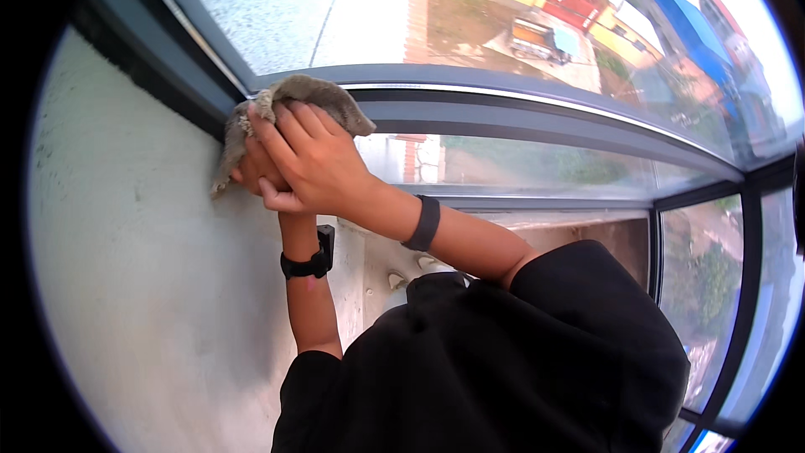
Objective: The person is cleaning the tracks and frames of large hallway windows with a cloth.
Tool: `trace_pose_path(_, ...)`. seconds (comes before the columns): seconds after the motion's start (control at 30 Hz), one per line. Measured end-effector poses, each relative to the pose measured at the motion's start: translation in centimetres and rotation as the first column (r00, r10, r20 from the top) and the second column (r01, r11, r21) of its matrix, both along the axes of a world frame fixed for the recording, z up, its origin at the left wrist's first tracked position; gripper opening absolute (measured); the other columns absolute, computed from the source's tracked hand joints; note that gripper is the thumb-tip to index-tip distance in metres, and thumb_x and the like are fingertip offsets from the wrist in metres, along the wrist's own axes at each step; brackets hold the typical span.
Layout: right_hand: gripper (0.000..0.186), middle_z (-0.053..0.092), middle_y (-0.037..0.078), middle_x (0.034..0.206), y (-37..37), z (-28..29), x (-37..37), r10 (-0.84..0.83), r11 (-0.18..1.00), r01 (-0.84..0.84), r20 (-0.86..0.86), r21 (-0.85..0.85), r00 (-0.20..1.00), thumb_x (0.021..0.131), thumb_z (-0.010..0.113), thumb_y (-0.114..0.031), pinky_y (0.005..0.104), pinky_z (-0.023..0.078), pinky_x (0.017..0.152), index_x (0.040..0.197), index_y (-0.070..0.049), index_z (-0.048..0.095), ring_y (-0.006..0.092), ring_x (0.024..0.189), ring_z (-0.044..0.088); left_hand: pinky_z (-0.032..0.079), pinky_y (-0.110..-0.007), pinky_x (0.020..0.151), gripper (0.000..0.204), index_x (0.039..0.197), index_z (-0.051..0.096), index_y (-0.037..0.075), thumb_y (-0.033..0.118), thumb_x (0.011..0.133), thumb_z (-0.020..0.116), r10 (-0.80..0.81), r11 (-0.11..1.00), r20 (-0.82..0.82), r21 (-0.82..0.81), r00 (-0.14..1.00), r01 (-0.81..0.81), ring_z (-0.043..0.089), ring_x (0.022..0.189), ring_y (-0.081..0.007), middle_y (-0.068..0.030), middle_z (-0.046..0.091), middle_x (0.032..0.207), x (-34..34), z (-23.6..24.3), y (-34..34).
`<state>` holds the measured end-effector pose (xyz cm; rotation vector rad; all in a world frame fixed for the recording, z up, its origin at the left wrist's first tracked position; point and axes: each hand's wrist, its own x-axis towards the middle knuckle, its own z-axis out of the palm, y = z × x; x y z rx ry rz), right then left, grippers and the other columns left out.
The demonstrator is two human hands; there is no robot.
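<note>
Where the dark window frame point(201, 75) meets the white wall point(134, 226), both hands are stacked on a grey rag point(306, 94), pressing it into the frame's corner at the upper left. The right hand point(314, 159) lies on top, its fingers point(281, 130) spread flat over the cloth and curled at the tips; the left hand point(256, 178) sits beneath it, mostly hidden, with only a thumb and knuckles showing, so how its fingers close on the cloth cannot be told. The rag bunches above and left of the hands, its long axis running from the corner down along the wall edge, with a loose tail hanging at the lower left and another flap lying right along the sill. Both hands are equally at the cloth, the right having the broader contact. Open room lies to the right, where the grey sill point(520, 109) runs long and bare toward the far mullion point(654, 235); leftward the wall blocks, and upward the slanted frame closes in. Each wrist wears a black band point(423, 222)
</note>
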<state>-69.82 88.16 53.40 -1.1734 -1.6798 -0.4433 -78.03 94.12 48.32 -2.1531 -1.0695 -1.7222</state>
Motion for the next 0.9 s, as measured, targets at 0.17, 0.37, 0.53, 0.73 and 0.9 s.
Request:
trace_pose_path(0.17,0.07,0.061,0.018,0.094,-4.4,-0.4,5.1,-0.134,0.989,0.131,0.049,0.071,0.99,0.076,0.063,-0.046,0.0437,0.047,0.085,0.123,0.006,0.058,0.0352,0.088,0.059,0.05,-0.038,0.075,0.04,0.116,0.068,0.008,0.04,0.093,0.06,0.103,0.986,-0.051,0.14,0.993,-0.095,0.069,0.079,-0.0236,-0.0097,0.073,0.096,4.5,0.0,-4.5)
trace_pose_path(0.37,0.052,0.066,0.019,0.1,-10.5,-1.1,11.8,-0.263,0.954,0.266,-0.044,0.14,0.964,0.077,0.057,-0.031,0.0428,0.047,0.08,0.112,0.007,0.063,0.0359,0.082,0.059,0.051,-0.039,0.081,0.027,0.104,0.072,0.01,0.027,0.09,0.056,-0.209,0.949,0.038,0.25,0.977,0.193,0.068,0.082,-0.0254,-0.0079,0.069,0.087,11.3,2.5,-9.2)
trace_pose_path(0.53,0.059,0.062,0.018,0.094,-7.8,-1.0,7.9,-0.272,0.961,0.275,-0.071,0.037,0.96,0.077,0.062,-0.037,0.0445,0.046,0.08,0.119,0.005,0.061,0.0363,0.086,0.057,0.047,-0.049,0.085,0.037,0.103,0.068,0.007,0.039,0.096,0.052,-0.219,0.925,-0.057,0.306,0.974,0.226,0.065,0.088,-0.03,-0.0105,0.067,0.091,8.2,0.3,-4.8)
trace_pose_path(0.73,0.057,0.055,0.024,0.097,1.4,-2.7,-0.3,0.009,0.979,0.031,-0.198,0.201,0.98,0.067,0.07,-0.033,0.0469,0.046,0.085,0.107,0.005,0.055,0.0391,0.092,0.055,0.046,-0.044,0.076,0.048,0.097,0.067,0.006,0.052,0.095,0.053,0.029,0.972,-0.06,0.235,0.998,-0.014,0.065,0.079,-0.0292,-0.009,0.068,0.086,1.7,0.7,1.7)
trace_pose_path(0.9,0.041,0.054,0.017,0.086,0.7,-1.2,1.3,0.081,0.983,-0.061,-0.108,0.172,0.991,0.07,0.065,-0.03,0.0399,0.045,0.078,0.093,0.002,0.055,0.0321,0.083,0.053,0.045,-0.043,0.075,0.05,0.097,0.067,0.006,0.053,0.094,0.053,0.108,0.97,-0.054,0.223,0.993,-0.093,0.064,0.078,-0.029,-0.0086,0.067,0.084,1.8,1.0,0.1)
